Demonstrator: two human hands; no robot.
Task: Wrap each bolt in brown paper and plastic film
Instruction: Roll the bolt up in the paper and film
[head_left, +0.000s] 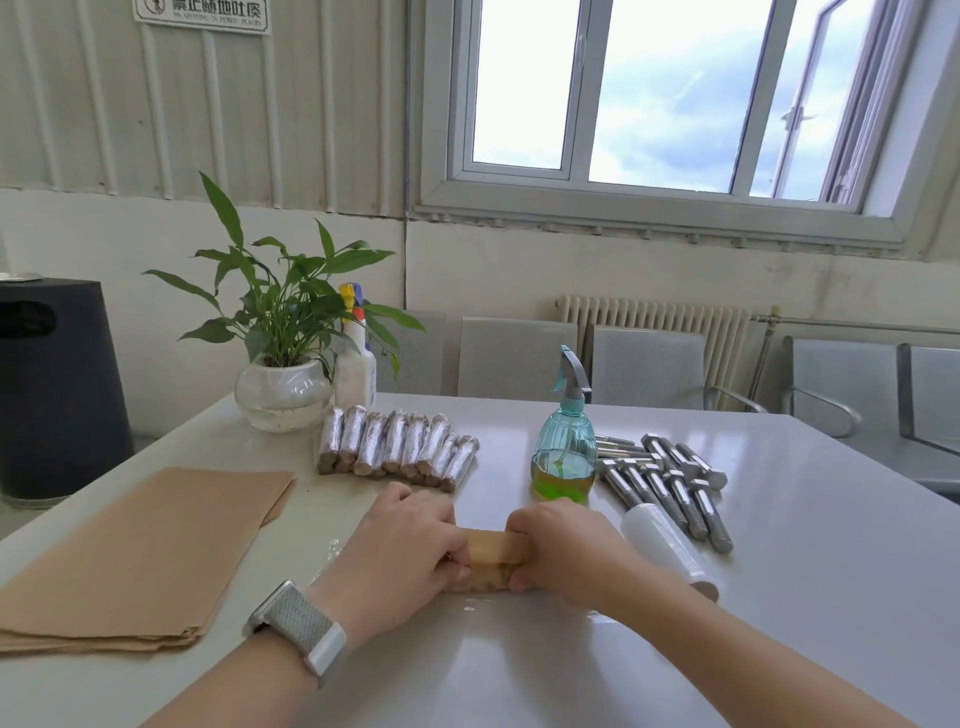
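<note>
A bolt rolled in brown paper (491, 558) lies crosswise on the white table (805, 597) in front of me. My left hand (405, 545) grips its left end and my right hand (566, 545) grips its right end, fingers curled over it. A sheet of clear plastic film (332, 551) lies under it, faintly visible. Several bare steel bolts (670, 483) lie to the right, beside a roll of plastic film (667, 545). A stack of brown paper sheets (140, 561) sits at the left. Several wrapped bolts (397, 449) are lined up behind my hands.
A teal spray bottle (564, 447) with green liquid stands just behind my right hand. A potted plant in a glass bowl (283, 395) and a white spray bottle (356, 364) stand at the back left. Metal chairs (644, 364) line the far side; a black bin (52, 384) stands left.
</note>
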